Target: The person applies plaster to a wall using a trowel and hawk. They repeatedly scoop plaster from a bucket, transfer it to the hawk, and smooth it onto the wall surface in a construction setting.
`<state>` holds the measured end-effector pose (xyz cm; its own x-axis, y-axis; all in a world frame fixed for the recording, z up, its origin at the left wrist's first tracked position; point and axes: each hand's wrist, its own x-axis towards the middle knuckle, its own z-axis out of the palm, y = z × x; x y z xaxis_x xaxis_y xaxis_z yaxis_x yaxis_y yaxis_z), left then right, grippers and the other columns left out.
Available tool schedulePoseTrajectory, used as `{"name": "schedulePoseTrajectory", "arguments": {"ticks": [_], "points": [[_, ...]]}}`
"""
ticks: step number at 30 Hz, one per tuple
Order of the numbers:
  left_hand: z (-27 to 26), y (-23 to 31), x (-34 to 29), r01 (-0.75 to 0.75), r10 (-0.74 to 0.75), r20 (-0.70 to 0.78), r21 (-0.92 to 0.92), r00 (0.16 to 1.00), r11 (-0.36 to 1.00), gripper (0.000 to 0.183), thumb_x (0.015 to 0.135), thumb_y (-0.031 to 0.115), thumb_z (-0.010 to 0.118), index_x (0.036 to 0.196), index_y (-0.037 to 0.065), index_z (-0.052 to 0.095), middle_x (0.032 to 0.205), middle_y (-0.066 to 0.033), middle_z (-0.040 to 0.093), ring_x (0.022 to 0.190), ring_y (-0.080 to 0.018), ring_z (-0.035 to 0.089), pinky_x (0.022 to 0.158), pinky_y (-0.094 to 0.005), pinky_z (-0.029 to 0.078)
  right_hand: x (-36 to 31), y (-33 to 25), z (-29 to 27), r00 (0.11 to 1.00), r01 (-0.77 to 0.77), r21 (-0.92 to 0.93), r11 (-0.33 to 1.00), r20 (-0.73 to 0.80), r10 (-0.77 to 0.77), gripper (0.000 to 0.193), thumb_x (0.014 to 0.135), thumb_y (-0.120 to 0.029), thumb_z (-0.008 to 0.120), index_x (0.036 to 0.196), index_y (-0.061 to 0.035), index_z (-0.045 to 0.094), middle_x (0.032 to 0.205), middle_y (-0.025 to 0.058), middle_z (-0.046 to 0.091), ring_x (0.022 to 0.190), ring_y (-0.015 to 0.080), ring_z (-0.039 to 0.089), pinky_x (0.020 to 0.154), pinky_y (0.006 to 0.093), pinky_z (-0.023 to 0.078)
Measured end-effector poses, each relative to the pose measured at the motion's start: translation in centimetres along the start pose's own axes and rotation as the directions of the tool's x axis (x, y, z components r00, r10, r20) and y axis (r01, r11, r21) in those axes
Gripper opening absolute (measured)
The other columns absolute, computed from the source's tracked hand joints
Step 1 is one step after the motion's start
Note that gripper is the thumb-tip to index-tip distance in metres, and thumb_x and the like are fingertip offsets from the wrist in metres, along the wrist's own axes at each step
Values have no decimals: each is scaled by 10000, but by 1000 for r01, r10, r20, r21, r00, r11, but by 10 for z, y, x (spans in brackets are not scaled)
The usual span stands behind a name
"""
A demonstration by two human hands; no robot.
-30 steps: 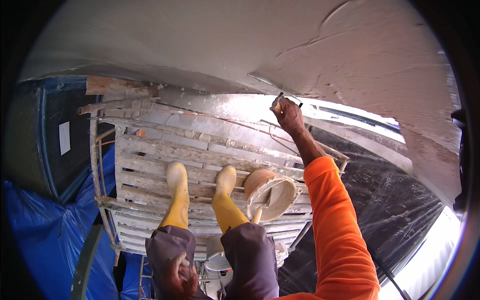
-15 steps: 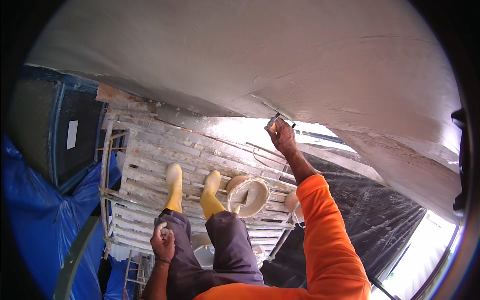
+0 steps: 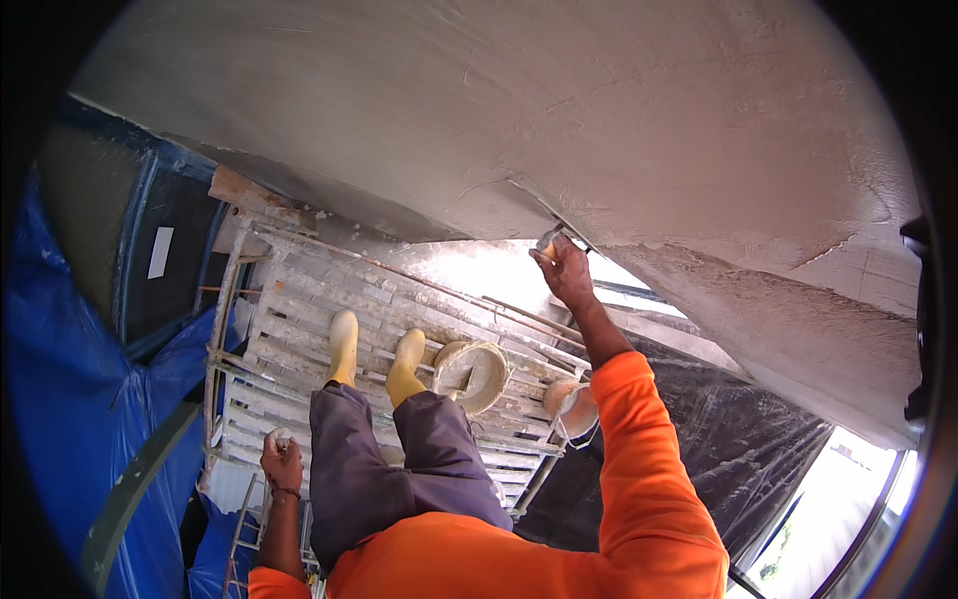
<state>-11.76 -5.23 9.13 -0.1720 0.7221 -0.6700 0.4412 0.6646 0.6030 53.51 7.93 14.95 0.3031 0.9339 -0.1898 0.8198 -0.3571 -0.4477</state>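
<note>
My right hand (image 3: pixel 567 272) is closed round the handle of a plastering trowel (image 3: pixel 552 214). The trowel's blade is seen nearly edge-on against the grey plastered surface (image 3: pixel 419 110), close to its lower edge. Lower left, beside my thigh, my left hand (image 3: pixel 281 463) has its fingers curled up. Something pale shows at its fingertips, too small to tell whether it is plaster or a held object. A round bucket (image 3: pixel 496 390) with pale wet mix stands right of my yellow boots (image 3: pixel 407 367), and a tool with a handle (image 3: pixel 465 375) rests in it.
Under my boots is a slatted scaffold platform (image 3: pixel 289 347) with metal rails (image 3: pixel 399 277). Another bucket (image 3: pixel 572 407) stands at its right end. Blue sheeting (image 3: pixel 70 399) hangs at left beside a dark framed panel (image 3: pixel 170 270); black sheeting (image 3: pixel 689 439) lies at right.
My left hand has moved left and away from my thigh. The trowel in my right hand has shifted slightly and its blade sits closer to the surface. The view has tilted and shifted.
</note>
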Motion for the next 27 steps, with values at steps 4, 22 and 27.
{"name": "schedulePoseTrajectory", "arguments": {"ticks": [4, 22, 27], "points": [[9, 13, -15, 32, -35, -21, -115, 999, 993, 302, 973, 98, 635, 1255, 10, 577, 718, 3, 560, 596, -89, 559, 467, -272, 455, -34, -27, -25, 999, -41, 9, 999, -19, 41, 362, 928, -379, 718, 930, -31, 619, 811, 206, 658, 745, 411, 638, 680, 468, 519], [7, -26, -69, 266, -270, -91, -56, 958, 962, 265, 985, 163, 642, 1221, 50, 601, 838, -27, 601, 661, -132, 641, 483, -306, 524, 44, 5, 103, 999, 41, -7, 999, -21, -41, 420, 915, -432, 705, 1022, -39, 605, 873, 223, 681, 823, 446, 662, 714, 504, 532], [9, -1, -58, 209, -214, -50, -84, 976, 974, 234, 970, 154, 647, 1178, 56, 607, 814, -15, 567, 644, -137, 645, 479, -293, 527, 26, -7, 27, 994, 107, 35, 994, -13, -106, 427, 923, -417, 697, 1013, -15, 585, 870, 237, 661, 812, 462, 642, 709, 511, 521]]}}
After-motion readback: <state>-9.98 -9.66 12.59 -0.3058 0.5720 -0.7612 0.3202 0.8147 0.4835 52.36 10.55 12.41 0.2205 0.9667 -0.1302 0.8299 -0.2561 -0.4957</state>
